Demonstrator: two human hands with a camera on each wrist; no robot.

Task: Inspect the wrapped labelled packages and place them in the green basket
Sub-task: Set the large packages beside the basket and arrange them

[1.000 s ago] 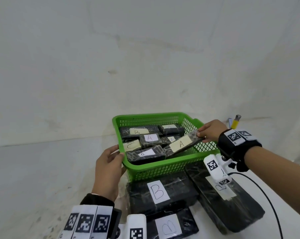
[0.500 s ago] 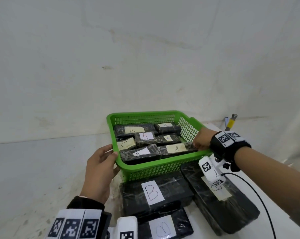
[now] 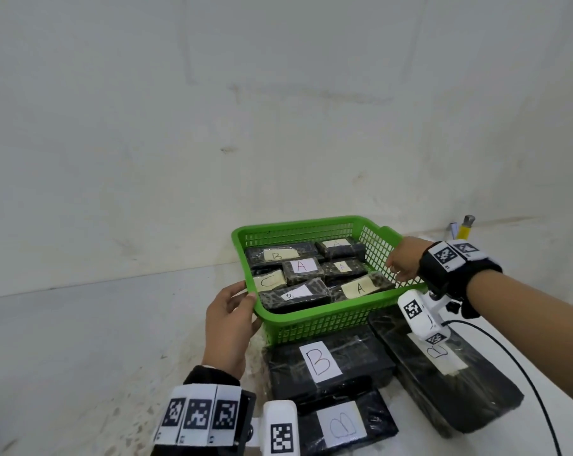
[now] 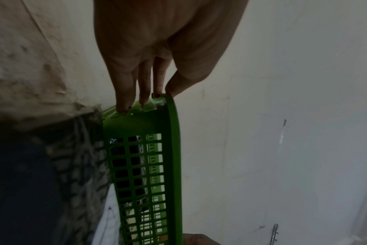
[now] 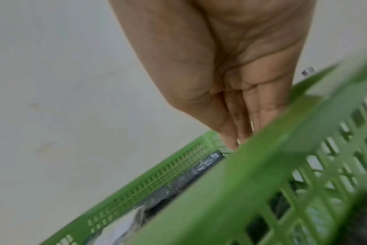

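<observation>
The package marked A (image 3: 360, 287) was seen lying flat in the green basket (image 3: 314, 319), at its front right corner beside other packages. The right hand (image 3: 405, 260) was held over the right rim, fingers straight and together, holding nothing. The left hand (image 3: 227, 324) was pinching the left corner; the thumb on the rim was shown only by the left wrist view. Judged next: a package marked B (image 3: 324, 362) on the desk (image 3: 81, 340) had to be picked up.

Fingertips of right hand (image 3: 405, 260) hidden behind green basket (image 3: 314, 319) rim; grip unclear. Lowest package (image 3: 346, 426) in front of basket cut by bottom edge. Basket wall blurred in right wrist view.
</observation>
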